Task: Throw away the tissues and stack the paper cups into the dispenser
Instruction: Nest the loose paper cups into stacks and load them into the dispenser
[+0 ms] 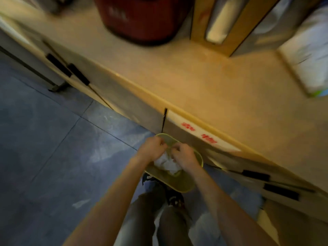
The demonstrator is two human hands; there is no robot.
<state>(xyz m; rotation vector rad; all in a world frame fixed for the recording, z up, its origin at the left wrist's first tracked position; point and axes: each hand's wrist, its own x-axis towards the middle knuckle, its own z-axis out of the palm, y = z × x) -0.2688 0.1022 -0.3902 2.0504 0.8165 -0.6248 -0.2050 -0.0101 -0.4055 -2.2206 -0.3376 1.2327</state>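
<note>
A small yellow-green waste bin (184, 185) stands on the floor against the cabinet front. Both my hands are right over its opening. My left hand (153, 148) and my right hand (184, 156) are closed on a white crumpled wad of tissues (166, 165), which hangs between them just above the bin's mouth. On the counter at the back stands a wooden cup dispenser (223, 25) with a white stack of paper cups (220, 23) showing through its slot. The picture is blurred by motion.
A beige counter (204, 82) runs diagonally across the view, with a red container (142, 16) at the back and a white packet (312, 61) at the right. Cabinet doors with black handles (78, 73) sit below. My legs and shoes are under the bin on grey floor tiles.
</note>
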